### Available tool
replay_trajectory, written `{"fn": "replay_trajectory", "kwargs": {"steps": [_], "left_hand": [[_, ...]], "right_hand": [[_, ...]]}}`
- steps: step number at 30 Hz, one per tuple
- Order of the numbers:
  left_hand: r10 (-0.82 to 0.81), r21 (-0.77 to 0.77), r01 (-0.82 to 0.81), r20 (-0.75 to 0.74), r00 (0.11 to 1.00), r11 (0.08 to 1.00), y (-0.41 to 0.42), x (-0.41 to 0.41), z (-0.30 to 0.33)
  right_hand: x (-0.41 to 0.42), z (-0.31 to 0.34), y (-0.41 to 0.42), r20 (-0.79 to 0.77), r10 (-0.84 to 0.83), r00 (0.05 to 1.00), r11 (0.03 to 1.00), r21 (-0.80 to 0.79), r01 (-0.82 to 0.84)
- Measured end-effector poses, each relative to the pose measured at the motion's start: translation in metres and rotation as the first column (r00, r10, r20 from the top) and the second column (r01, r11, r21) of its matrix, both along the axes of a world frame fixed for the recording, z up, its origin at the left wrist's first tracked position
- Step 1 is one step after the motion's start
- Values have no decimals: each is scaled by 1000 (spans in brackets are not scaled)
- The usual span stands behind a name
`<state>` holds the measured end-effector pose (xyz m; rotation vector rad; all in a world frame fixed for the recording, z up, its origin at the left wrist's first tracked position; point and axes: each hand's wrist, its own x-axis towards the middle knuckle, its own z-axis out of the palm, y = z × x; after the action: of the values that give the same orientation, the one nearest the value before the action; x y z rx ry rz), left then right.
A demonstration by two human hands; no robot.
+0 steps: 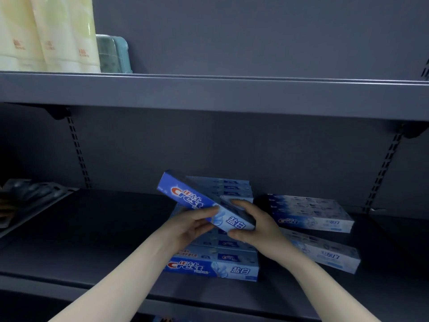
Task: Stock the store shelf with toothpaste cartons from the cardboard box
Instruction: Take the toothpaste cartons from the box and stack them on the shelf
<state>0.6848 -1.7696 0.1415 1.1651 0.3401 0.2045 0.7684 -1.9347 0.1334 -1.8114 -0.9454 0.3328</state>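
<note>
A blue toothpaste box (pixel 199 201) is held in the air by both hands, tilted, with its far end higher and to the left. The left hand (pixel 190 225) is curled around its lower side, with the thumb on the front. The right hand (pixel 251 225) is wrapped around its near end, fingers on top and thumb below. Under the hands, a stack of the same boxes (pixel 222 267) is laid flat on the dark shelf (pixel 97 231). More boxes (pixel 222 185) are piled behind it. Just to the right, two paler box piles (pixel 311 213) are seen, one sitting crooked. On the upper shelf (pixel 209 94), yellow bottles (pixel 48 33) are lined up at the left.
</note>
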Motion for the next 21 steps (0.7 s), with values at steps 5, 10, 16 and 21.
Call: {"fn": "replay_trajectory", "kwargs": {"steps": [5,10,16,21], "left_hand": [[72,-20,-72,13,997,997,13,-5,-7],[149,-23,-148,26,989,989,35,-10,-15],[156,337,-162,45,987,927,57,-22,-19],[237,682,-140,-50,970,717,65,-27,-18]], "right_hand": [[12,-5,-10,-71,-72,995,997,22,74],[20,-8,-22,-100,-148,984,987,52,153],[28,-13,-23,-74,-199,977,977,63,203],[33,-14,-14,-10,-210,978,977,47,210]]}}
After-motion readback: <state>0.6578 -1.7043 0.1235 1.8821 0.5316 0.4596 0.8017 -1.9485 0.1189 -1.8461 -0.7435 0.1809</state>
